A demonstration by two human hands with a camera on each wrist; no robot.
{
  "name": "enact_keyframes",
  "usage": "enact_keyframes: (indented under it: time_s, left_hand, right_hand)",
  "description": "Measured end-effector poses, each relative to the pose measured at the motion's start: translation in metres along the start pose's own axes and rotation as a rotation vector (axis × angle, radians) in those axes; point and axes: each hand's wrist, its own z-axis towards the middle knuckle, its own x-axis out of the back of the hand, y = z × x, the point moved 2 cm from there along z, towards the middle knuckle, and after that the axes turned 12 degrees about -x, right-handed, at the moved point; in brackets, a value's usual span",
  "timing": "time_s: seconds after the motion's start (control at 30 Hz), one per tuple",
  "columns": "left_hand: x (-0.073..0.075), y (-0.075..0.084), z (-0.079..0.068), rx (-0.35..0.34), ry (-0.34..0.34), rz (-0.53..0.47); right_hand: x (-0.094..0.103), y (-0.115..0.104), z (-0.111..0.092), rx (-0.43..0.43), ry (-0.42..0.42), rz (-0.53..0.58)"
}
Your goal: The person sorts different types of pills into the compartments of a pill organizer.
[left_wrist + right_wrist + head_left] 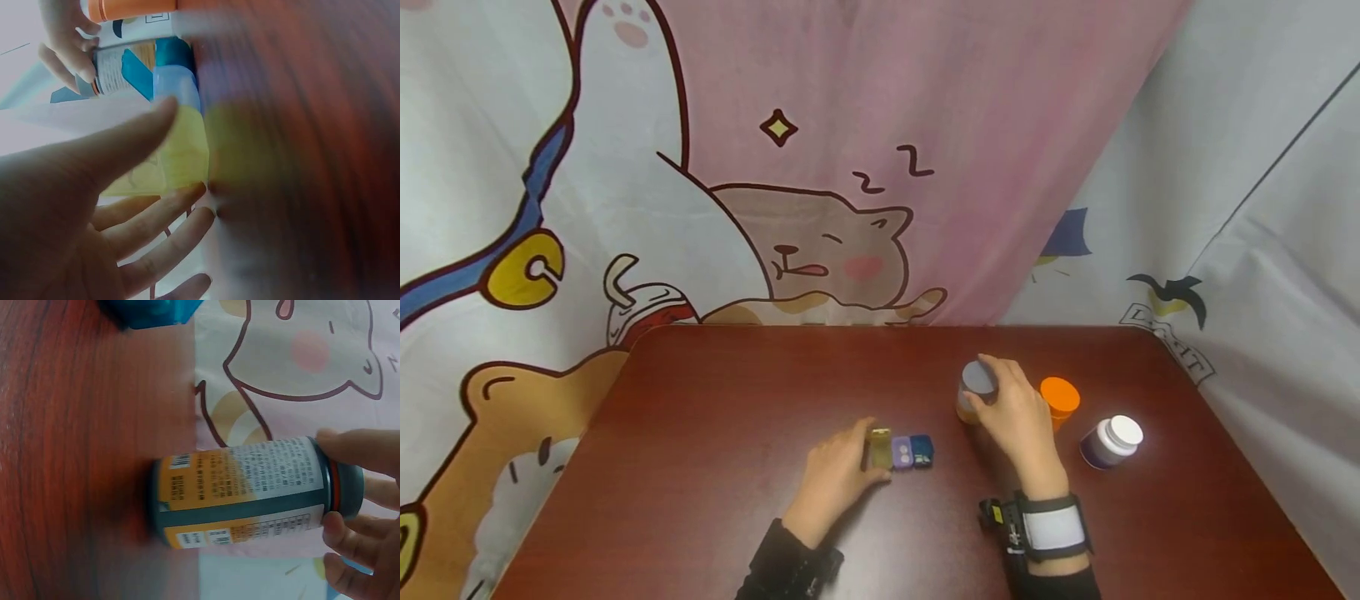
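Note:
My left hand (838, 471) holds a small pill organizer (902, 452) at its yellow end, with thumb and fingers on opposite sides. The organizer has yellow, lilac and dark blue compartments in a row. In the left wrist view, a yellow flap (134, 178) and a teal flap (137, 74) stick out from it. To the right, my right hand (1017, 408) grips a pill bottle (240, 494) near its dark lid (351, 490), thumb on one side and fingers on the other. The bottle stands upright, its label orange and white with a dark green stripe.
An orange bottle (1059, 398) stands just right of my right hand, partly hidden by it. Beyond it is a white-capped bottle (1111, 442) with a dark label. A printed curtain (1000, 167) hangs behind the brown table (700, 467).

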Motion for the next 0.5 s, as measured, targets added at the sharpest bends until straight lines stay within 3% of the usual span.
enact_keyframes:
  time_s: [0.2,0.33,0.4,0.5]
  left_hand:
    - [0.012,0.005,-0.001,-0.05,0.078,0.06]
    - [0.024,0.019,-0.003,-0.093,0.152,0.074]
    - [0.028,0.029,-0.004,-0.108,0.135,0.005]
    - [0.027,0.046,-0.008,-0.124,0.044,-0.147]
  right_hand:
    - [0.017,-0.004,-0.017,0.057,-0.053,-0.053]
    - [0.025,-0.006,-0.033,0.135,-0.09,-0.092]
    - [0.027,-0.007,-0.042,0.185,-0.1,-0.117]
    - [0.028,-0.011,-0.057,0.278,-0.094,-0.149]
